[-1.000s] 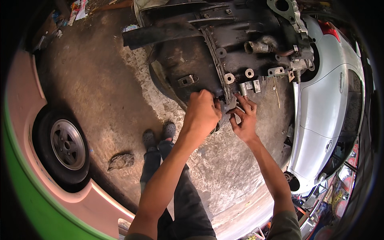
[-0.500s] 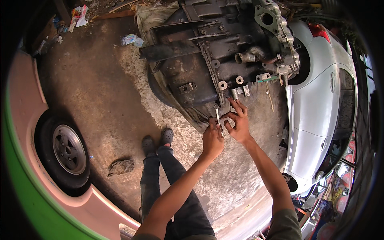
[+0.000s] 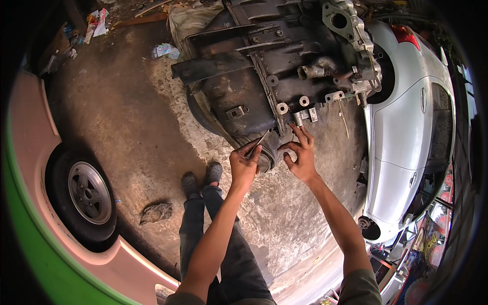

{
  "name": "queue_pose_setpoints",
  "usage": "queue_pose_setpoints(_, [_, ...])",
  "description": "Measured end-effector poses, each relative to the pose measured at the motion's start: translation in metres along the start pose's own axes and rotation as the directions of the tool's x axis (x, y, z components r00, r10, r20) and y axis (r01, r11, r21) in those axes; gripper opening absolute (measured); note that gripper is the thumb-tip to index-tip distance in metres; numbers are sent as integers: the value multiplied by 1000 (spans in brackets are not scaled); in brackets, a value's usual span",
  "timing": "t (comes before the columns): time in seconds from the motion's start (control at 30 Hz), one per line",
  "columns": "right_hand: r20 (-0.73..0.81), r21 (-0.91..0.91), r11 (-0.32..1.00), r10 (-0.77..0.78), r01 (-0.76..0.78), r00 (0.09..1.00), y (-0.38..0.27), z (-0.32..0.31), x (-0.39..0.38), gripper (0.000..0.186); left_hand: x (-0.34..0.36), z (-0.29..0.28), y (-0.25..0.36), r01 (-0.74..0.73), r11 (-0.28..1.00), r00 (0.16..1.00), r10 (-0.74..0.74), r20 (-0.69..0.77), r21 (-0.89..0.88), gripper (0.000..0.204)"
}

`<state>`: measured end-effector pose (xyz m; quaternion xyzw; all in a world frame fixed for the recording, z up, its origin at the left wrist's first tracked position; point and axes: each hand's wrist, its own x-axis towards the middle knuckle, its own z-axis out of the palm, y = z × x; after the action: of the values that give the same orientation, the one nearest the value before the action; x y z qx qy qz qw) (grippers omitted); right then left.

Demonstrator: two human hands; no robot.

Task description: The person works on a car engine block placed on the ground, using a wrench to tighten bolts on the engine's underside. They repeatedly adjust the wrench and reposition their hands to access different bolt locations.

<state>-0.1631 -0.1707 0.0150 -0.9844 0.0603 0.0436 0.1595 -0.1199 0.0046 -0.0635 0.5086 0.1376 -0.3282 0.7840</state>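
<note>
A greasy dark engine lies on the ground in front of me. My left hand is closed around a slim metal wrench, whose upper end points at the engine's lower edge, beside an upright rib. Seen nearly edge-on, the wrench shows only as a thin strip. My right hand is at the engine's near edge, fingers apart and thumb and forefinger curved without meeting. Its extended fingertips reach a short metal pipe stub; whether they press on it I cannot tell. Nothing shows between its fingers.
To the right stands a silver car. A pink and green vehicle body with a wheel is at the left. Crumpled cloth lies under the engine's near edge. A dark rag-like lump and plastic litter are on the stained concrete.
My left hand has moved left with the wrench, away from my right hand, and the wrench has tilted. My right hand stays at nearly the same place by the pipe stub.
</note>
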Motion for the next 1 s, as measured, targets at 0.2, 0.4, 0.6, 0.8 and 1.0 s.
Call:
queue_pose_setpoints(0.2, [0, 102, 993, 53, -53, 999, 1, 4, -1, 26, 4, 7, 48, -283, 928, 958, 284, 30, 242, 20])
queue_pose_setpoints(0.4, [-14, 72, 997, 28, -27, 1000, 4, 6, -2, 26, 0, 10, 84, 164, 986, 986, -164, 23, 7, 11])
queue_pose_setpoints(0.6, [-3, 11, 999, 31, -31, 1000, 4, 6, -3, 24, 5, 8, 98, 293, 954, 952, -286, 106, -56, 11])
queue_pose_setpoints(0.8, [-5, 12, 1000, 29, -29, 1000, 5, 7, -3, 24, 3, 15, 104, 303, 952, 950, -297, 99, -50, 15])
queue_pose_setpoints(1.0, [4, 11, 999, 49, -49, 999, 5, 7, -3, 25, 2, 21, 103, 201, 972, 971, -214, 103, 123, 14])
